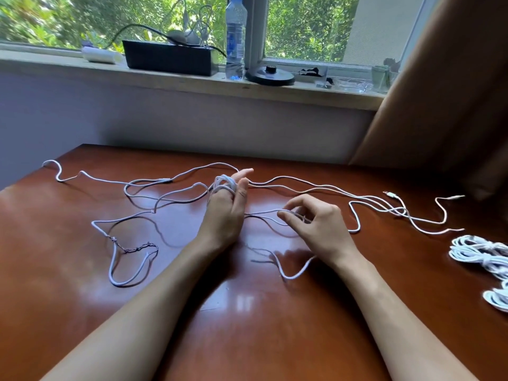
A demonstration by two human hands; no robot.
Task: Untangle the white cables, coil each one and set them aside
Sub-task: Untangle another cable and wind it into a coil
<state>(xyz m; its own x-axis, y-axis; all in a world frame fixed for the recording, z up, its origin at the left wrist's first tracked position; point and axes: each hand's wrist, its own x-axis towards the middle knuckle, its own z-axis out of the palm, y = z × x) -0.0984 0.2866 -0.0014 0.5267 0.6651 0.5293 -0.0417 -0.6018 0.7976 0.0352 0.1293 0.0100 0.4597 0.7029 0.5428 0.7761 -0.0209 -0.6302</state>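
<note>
Watching from my remote desk, I counted two hands, the left hand (224,215) and the right hand (316,224); one table (247,312); two coils (478,253) (497,298); loose cables (316,188) too tangled to number; one bottle (235,37), one box (167,57), one disc (270,75) and one sill (165,81).

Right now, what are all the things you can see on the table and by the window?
loose white cables: several, white, tangled across the table
coiled cables: two bundles, white, table's right edge
table: one, reddish-brown wood, in front
water bottle: one, clear with blue label, windowsill
box: one, black, windowsill, cords on top
round base: one, black, windowsill beside the bottle
curtain: one, brown, far right
left hand: one, cable wound round its fingers
right hand: one, pinches a cable strand
</note>
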